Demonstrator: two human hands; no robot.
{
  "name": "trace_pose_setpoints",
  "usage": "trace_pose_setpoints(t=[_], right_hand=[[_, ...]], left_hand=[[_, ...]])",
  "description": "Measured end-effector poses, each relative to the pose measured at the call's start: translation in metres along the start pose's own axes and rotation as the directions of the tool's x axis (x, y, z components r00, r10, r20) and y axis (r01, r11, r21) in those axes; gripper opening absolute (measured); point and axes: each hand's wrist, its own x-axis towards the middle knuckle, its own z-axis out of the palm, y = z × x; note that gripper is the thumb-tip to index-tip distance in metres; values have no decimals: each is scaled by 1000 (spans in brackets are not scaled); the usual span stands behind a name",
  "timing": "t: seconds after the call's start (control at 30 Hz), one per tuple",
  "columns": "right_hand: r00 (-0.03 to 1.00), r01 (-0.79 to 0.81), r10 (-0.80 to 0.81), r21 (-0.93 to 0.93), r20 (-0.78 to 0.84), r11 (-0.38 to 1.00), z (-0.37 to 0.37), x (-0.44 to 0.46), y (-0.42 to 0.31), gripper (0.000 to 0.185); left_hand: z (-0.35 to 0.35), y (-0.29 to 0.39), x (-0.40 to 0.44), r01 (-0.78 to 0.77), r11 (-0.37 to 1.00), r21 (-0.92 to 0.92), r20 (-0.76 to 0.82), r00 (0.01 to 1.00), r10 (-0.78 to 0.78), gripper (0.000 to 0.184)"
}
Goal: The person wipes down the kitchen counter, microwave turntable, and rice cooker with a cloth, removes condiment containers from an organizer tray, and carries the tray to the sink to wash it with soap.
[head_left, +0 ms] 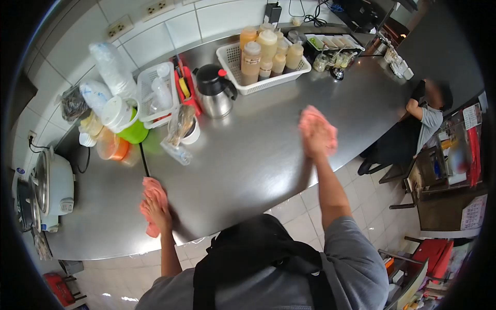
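Observation:
Both my hands press pink cloths onto a steel counter. Under my left hand, near the counter's front edge at the left, lies one crumpled cloth. The other cloth is beneath my right hand, farther from my body and to the right. The fingers of my left hand lie flat and slightly apart on its cloth. My right hand rests palm down on its cloth, its fingers partly blurred. A clear plastic bag lies between the two hands, farther back.
Along the wall stand a green container, a steel jug, a white basket of sauce bottles and a condiment tray. A rice cooker is at the left. A person sits at the counter's right end.

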Motion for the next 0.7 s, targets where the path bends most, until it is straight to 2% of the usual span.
trace_pose_setpoints(t=[0.07, 0.1, 0.17, 0.23, 0.27, 0.3, 0.33, 0.37, 0.43, 0.47, 0.53, 0.57, 0.6, 0.63, 0.67, 0.7], right_hand=[[968, -239, 247, -138, 49, 961, -65, 9, 37, 67], [968, -237, 246, -137, 51, 962, -74, 9, 44, 67], [956, -293, 292, -251, -40, 923, -77, 12, 59, 61], [979, -131, 170, -287, 113, 949, -44, 10, 48, 58], [977, -18, 6, 51, 212, 999, -42, 5, 20, 56], [954, 293, -281, -116, 104, 949, -27, -2, -16, 53], [875, 481, -484, 86, 15, 873, -26, -12, -53, 52], [832, 486, -553, 429, 39, 761, 2, -30, -69, 45], [484, 779, -874, 439, 32, 448, -60, 12, -110, 47], [469, 780, -883, 456, 28, 428, -48, 38, -99, 47], [566, 603, -820, 634, 87, 484, -17, 102, -71, 44], [658, 602, -745, 520, 108, 606, -18, 144, -55, 43], [716, 556, -695, 556, 55, 617, -8, 182, -28, 40], [734, 514, -662, 513, 152, 687, 0, 214, -1, 41], [743, 477, -622, 457, 247, 751, 10, 246, 27, 43], [790, 525, -587, 303, 174, 796, 13, 255, 39, 44]], left_hand=[[15, 33, -16, -27, 1000, -11, 41, 999, 28, 58], [22, 58, -24, -53, 998, -19, 84, 995, 54, 58], [17, 127, -24, -77, 992, -100, 143, 986, 90, 56], [26, 187, -19, -81, 987, -137, 151, 983, 102, 54], [31, 214, -15, -101, 977, -191, 181, 974, 136, 54], [35, 239, -12, -112, 964, -240, 212, 963, 165, 53], [41, 261, -6, -90, 968, -235, 263, 953, 153, 53], [48, 281, 0, -68, 973, -222, 260, 957, 126, 53], [62, 317, 9, -43, 976, -213, 189, 978, 85, 53], [68, 331, 10, -16, 986, -167, 159, 986, 43, 54], [77, 357, 3, 85, 982, -171, 131, 989, -62, 54], [80, 370, -1, 160, 969, -190, 98, 985, -143, 53], [80, 385, -4, 205, 960, -193, 110, 976, -186, 53], [85, 393, -8, 224, 960, -169, 109, 972, -207, 53], [95, 398, -13, 184, 973, -140, 85, 981, -173, 54], [98, 409, -15, 142, 983, -114, 59, 989, -136, 54]])
